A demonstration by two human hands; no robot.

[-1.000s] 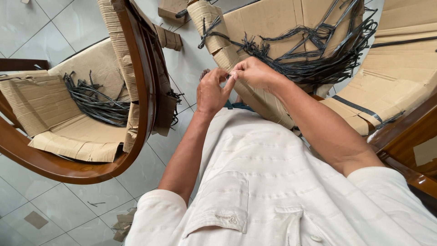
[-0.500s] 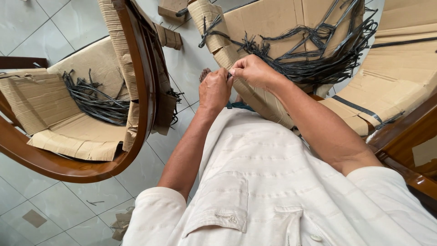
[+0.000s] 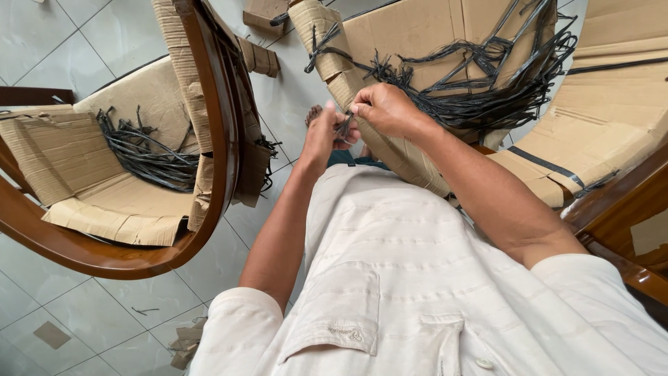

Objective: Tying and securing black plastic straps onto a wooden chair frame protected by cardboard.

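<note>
My left hand (image 3: 324, 134) and my right hand (image 3: 385, 109) meet in front of my chest. Both pinch the same thin black plastic strap (image 3: 344, 127), which runs between the fingertips. The strap leads toward a tangle of black straps (image 3: 487, 76) lying on a cardboard-wrapped piece of furniture (image 3: 417, 35) just beyond my right hand. My white shirt (image 3: 417, 278) fills the lower part of the view.
A wooden chair frame (image 3: 223, 139) wrapped in cardboard stands at the left, with more cut black straps (image 3: 149, 150) lying on its cardboard seat. More cardboard-covered furniture (image 3: 612, 118) lies at the right. The floor (image 3: 83, 313) is pale tile with scraps of cardboard.
Both hands have stayed together on the strap, shifting slightly down and closer to my chest. The fingers have worked along the strap.
</note>
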